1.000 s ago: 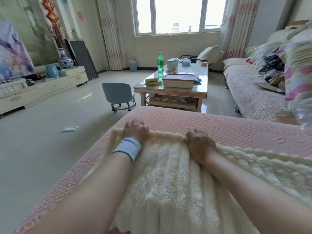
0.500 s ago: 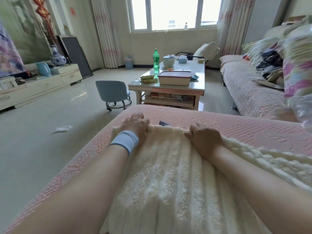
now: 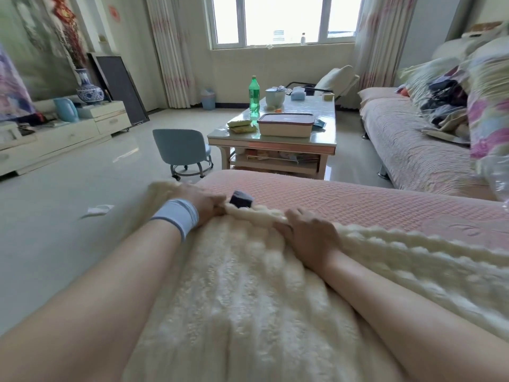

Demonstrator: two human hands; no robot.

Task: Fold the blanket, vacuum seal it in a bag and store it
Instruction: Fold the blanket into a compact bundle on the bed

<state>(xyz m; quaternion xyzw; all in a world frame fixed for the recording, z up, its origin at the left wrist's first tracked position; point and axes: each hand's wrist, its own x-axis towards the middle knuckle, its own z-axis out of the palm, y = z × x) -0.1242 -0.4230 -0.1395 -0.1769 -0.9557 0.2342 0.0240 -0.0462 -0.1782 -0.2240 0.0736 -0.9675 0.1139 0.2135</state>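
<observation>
A cream fluffy blanket [image 3: 242, 299] lies spread over the pink quilted sofa seat [image 3: 371, 205] in front of me. My left hand [image 3: 203, 202], with a pale blue wristband, grips the blanket's far edge near its left corner. My right hand [image 3: 308, 232] lies on the same ridged edge further right, fingers curled over it. A small dark object [image 3: 241, 199] sits on the seat just beyond the edge, between my hands.
A coffee table [image 3: 275, 139] with a green bottle [image 3: 254, 96] and a lidded box [image 3: 286, 124] stands beyond the seat. A small blue stool [image 3: 183, 148] is on the floor to its left. A second sofa [image 3: 413, 150] with piled bedding runs along the right.
Both hands have drawn the blanket's far edge toward me and left. The small dark object on the seat is now uncovered.
</observation>
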